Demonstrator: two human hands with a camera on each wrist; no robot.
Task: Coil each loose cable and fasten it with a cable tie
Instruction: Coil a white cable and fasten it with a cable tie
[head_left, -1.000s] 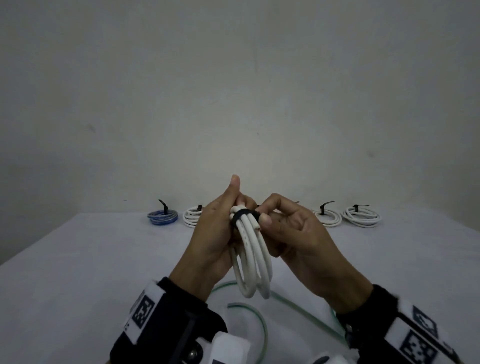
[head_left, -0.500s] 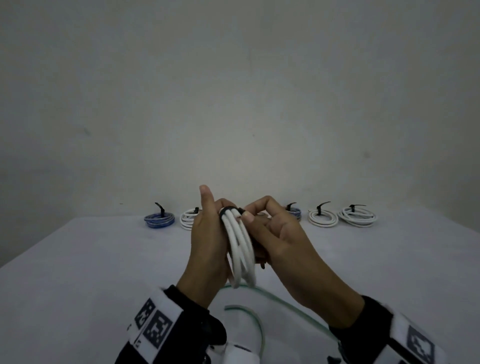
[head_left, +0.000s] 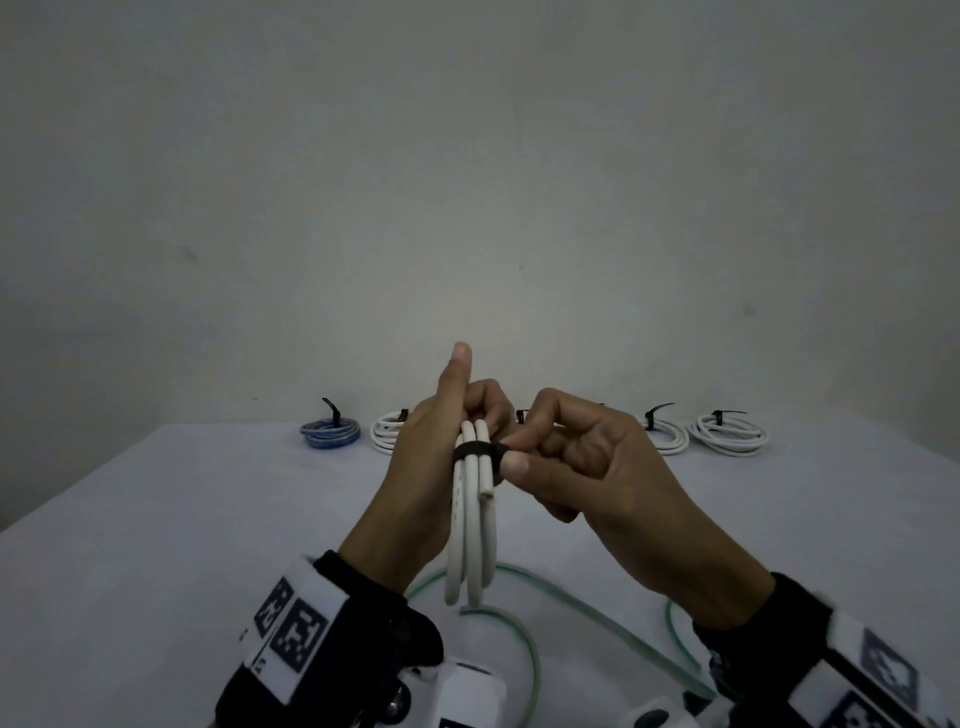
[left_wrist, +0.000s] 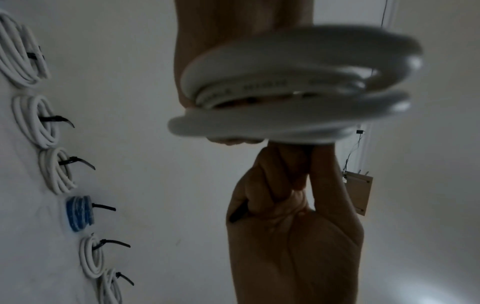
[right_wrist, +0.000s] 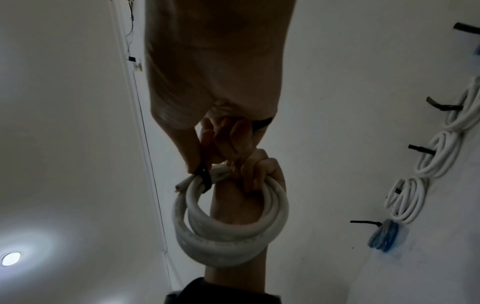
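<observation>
A white coiled cable (head_left: 472, 525) hangs upright above the table, held at its top by my left hand (head_left: 441, 447), thumb sticking up and fingers curled through the loops. A black cable tie (head_left: 475, 449) is wrapped around the top of the coil. My right hand (head_left: 566, 467) pinches the tie at the coil's right side between thumb and forefinger. In the right wrist view the tie (right_wrist: 203, 176) crosses the coil (right_wrist: 228, 232) near the cut cable end. The left wrist view shows the coil (left_wrist: 298, 86) close and blurred, with the right hand (left_wrist: 291, 205) below it.
A loose green cable (head_left: 524, 644) lies on the white table (head_left: 156, 519) under my hands. Along the back edge sit tied coils: a blue one (head_left: 330, 434) and white ones (head_left: 387, 434), (head_left: 667, 439), (head_left: 727, 434). The wall stands right behind them.
The hands and coil dipped left and lower, then rose back to the centre. The coil turned so that the tie band faces me, and the left thumb now points up.
</observation>
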